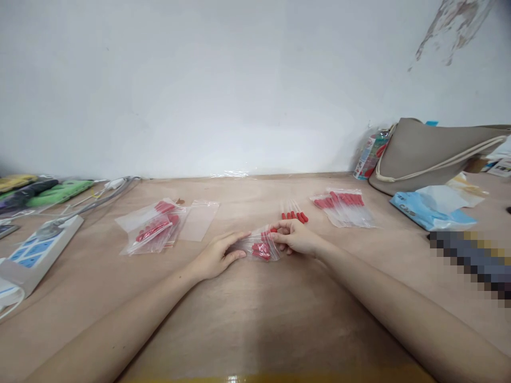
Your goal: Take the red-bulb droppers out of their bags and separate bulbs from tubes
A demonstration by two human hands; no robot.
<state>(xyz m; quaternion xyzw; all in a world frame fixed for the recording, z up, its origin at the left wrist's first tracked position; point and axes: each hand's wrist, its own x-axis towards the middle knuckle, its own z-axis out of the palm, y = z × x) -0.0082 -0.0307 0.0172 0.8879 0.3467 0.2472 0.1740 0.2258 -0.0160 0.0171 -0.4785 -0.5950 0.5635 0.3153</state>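
A small clear zip bag (pixel 261 246) holding several red-capped clear tubes lies on the wooden table (pixel 255 314) between my hands. My left hand (pixel 217 254) rests on the bag's left end, fingers closed on its edge. My right hand (pixel 296 236) pinches the bag's right end, where red caps show. Just beyond my right hand lie a few loose red-capped tubes (pixel 293 213).
Filled bags of red-capped tubes (pixel 154 229) and an empty clear bag (pixel 199 218) lie at left. A loose pile of tubes (pixel 345 206) sits at right. A grey bag (pixel 431 154), blue packet (pixel 429 210), power strip (pixel 34 250) and cables line the table's sides.
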